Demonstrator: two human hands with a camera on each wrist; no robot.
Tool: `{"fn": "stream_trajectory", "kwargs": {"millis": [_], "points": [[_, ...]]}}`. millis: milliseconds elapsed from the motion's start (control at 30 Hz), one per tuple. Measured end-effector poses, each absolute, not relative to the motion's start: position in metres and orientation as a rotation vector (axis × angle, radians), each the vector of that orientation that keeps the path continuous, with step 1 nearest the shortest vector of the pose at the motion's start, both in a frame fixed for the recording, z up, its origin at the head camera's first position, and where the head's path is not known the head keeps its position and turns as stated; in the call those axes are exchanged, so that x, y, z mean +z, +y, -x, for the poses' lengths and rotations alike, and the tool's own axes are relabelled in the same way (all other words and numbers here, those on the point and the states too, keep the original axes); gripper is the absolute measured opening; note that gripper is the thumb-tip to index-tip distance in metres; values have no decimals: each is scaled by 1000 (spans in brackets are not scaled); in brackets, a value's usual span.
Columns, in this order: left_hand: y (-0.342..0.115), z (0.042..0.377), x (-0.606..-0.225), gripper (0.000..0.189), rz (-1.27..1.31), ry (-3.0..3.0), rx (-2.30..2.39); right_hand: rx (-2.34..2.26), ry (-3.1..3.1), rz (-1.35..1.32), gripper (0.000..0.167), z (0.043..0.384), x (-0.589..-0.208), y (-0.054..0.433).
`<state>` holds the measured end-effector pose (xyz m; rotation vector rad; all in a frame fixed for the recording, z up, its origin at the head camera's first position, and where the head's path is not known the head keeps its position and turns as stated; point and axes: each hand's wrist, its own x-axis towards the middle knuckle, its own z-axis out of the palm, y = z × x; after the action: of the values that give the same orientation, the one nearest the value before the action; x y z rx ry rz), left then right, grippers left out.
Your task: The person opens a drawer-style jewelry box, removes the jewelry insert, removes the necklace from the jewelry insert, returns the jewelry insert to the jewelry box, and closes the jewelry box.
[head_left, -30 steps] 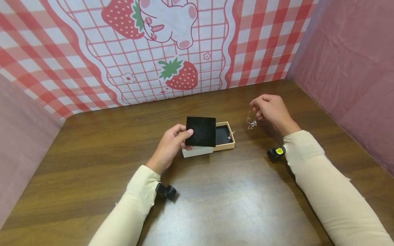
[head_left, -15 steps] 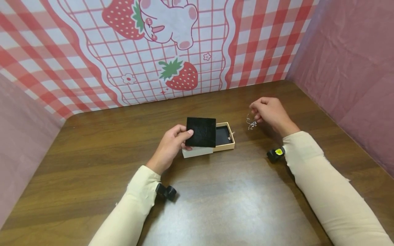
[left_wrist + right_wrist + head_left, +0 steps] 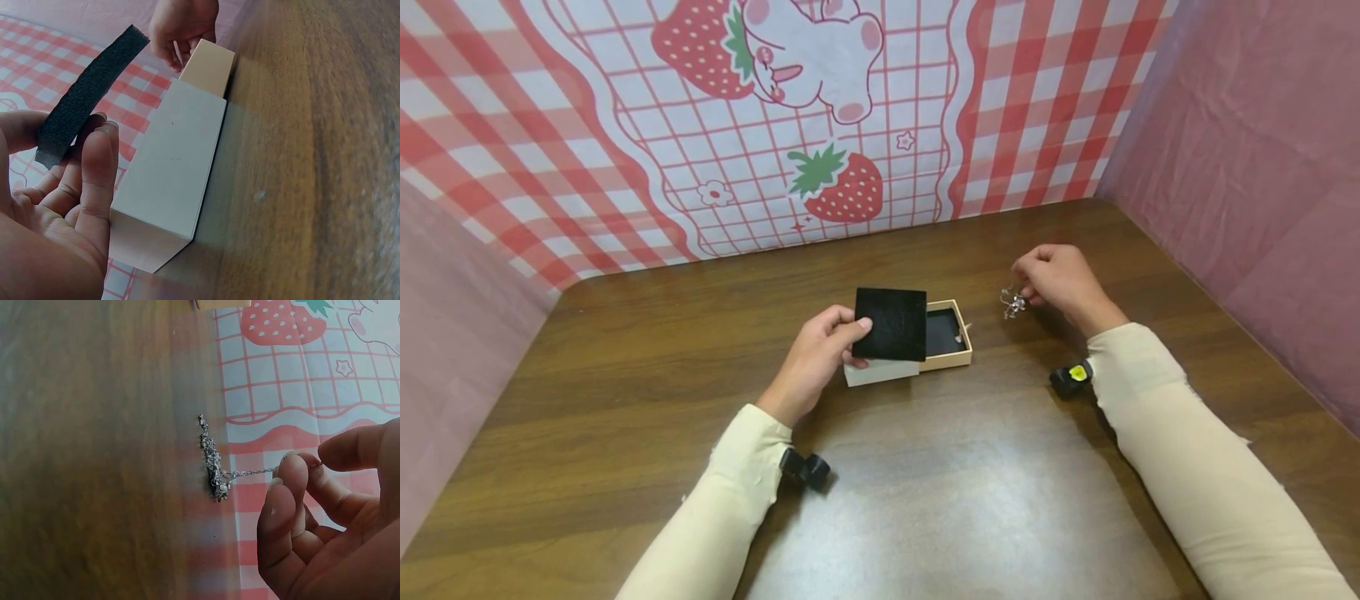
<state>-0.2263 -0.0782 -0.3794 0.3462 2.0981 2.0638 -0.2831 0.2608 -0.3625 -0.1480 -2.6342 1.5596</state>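
My left hand (image 3: 811,357) pinches a square black foam pad (image 3: 891,325) by its left side, thumb on top. In the left wrist view the pad is edge-on and slightly bowed above the white box sleeve (image 3: 170,153). The cream drawer (image 3: 946,361) is pulled partly out to the right and shows a dark inside. Right of the box, my right hand (image 3: 1063,283) pinches the end of a silver charm chain (image 3: 1012,304) between thumb and forefinger. Its charms bunch at the tabletop, and a thin length runs taut up to the fingertips.
The box stands on a brown wood-grain table (image 3: 625,417). Behind it hangs a red checked cloth (image 3: 1030,108) with strawberries, and a pink cloth (image 3: 1247,167) borders the right side. Small black cameras (image 3: 805,468) sit on both wrists.
My right hand has come down a little toward the table, and the chain has gathered into a tighter bunch. The left hand and the pad stay in place.
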Motion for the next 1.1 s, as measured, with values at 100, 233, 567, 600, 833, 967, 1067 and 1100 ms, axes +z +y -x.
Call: {"fn": "stream_trajectory", "kwargs": {"millis": [100,233,567,600,833,967,1067,1100], "points": [[-79,227,-380,19,-347,2099,2064,1556,-2649,145,28,283,-363,260],[-79,227,-380,18,-349,2103,2065,1538,-2679,151,29,284,-364,261],[-78,228,-381,18,-351,2119,2058,1553,-2706,152,29,284,-365,259],[-78,228,-381,19,-350,2120,2056,1565,-2698,146,29,284,-365,259],[-79,228,-382,19,-342,2130,2044,1593,-2722,41,28,284,-367,252],[-79,228,-382,20,-350,2128,2042,1603,-2762,0,28,284,-368,248],[-79,228,-382,20,-351,2128,2043,1605,-2782,-16,28,283,-369,245],[-79,228,-382,20,-350,2127,2045,1609,-2785,-20,28,283,-370,245]]}}
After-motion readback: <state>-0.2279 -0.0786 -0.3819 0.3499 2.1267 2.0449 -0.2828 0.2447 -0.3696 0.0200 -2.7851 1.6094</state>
